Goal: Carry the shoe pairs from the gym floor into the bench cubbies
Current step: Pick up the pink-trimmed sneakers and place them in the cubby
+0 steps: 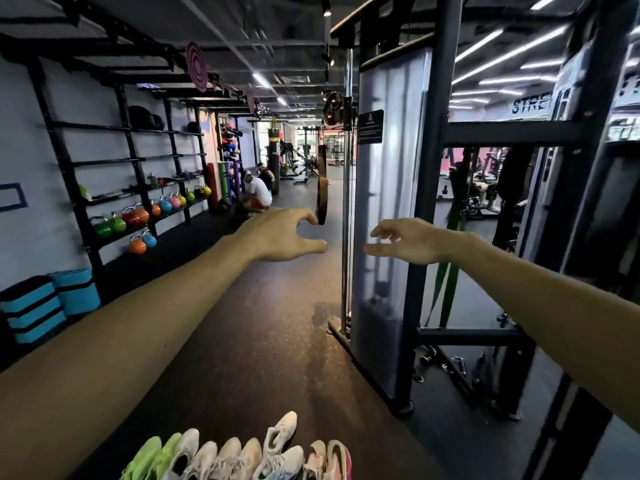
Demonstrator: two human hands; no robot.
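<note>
Both hands: our left hand (277, 237) and right hand (412, 241) reach far forward, fingers spread, grasping nothing.
Shoes: row of shoe pairs (242, 455) on the gym floor (242, 323), nearest us, well below both hands.
Axis: toes point far.
Nearer: left hand, slightly, we judge.
Cubbies: unseen.

You are working with both arms bare all the way down: no sleeve is showing on either forearm. Your left hand (280, 237) and right hand (412, 241) are wearing no gloves, and no watch, band or ring is showing.
</note>
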